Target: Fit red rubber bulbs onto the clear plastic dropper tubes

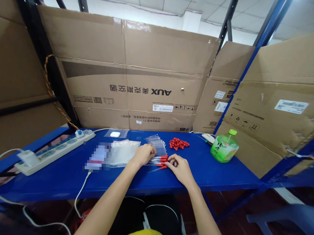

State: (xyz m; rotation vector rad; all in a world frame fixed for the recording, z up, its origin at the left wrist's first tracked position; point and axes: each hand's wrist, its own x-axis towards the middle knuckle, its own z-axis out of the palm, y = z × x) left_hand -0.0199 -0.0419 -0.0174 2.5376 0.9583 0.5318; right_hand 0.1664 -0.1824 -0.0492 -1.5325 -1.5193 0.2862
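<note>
Slim clear tubes [159, 145] lie side by side near the middle of the blue table. Several in the nearer part of the row carry red caps [164, 159]. My left hand [144, 154] rests over the left side of the row, its fingers curled in; what they pinch is hidden. At the capped ends, my right hand [180, 167] has thumb and forefinger against the red caps, its other fingers curled. The nearest red-capped tube [158, 168] lies at a slant below the others. A heap of loose red caps [178, 144] is behind my right hand.
Clear plastic bags [123, 152] lie left of my left hand, beside a blurred phone-like object [98, 157] on a cable. A power strip [57, 149] runs along the left. A green-labelled bottle [224, 147] stands right. Cardboard panels [138, 74] wall the back.
</note>
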